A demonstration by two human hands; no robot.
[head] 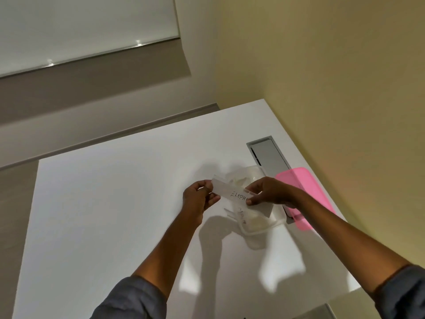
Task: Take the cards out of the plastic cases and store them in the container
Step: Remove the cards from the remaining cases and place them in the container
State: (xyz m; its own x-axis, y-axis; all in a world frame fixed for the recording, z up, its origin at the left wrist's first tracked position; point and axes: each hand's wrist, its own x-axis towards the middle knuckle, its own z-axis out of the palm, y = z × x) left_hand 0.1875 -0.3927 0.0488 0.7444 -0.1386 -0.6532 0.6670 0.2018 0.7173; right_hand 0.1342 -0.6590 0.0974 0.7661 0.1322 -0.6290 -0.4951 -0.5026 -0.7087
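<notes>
— Cards first: where does the one in hand sit?

— Above the white table, held between both hands. The left hand pinches one end of a clear plastic case, and the right hand is closed by thumb and fingertips on the white card, lettered "ELEPH…", at the other end. It looks partly drawn out, though I cannot tell how much is inside the sleeve.

— So how far along is the job?

— Mid-way, I judge. Just beyond and under the hands stands the clear container, with pale pieces and some writing showing inside; whether those are loose cards or full cases I cannot make out. This card has yet to go in.

— Room to move?

— Plenty to the left, where the tabletop is bare. On the right it is tighter: the pink lid lies beside the container over a metal recess, close to the table's right edge and the wall.
</notes>
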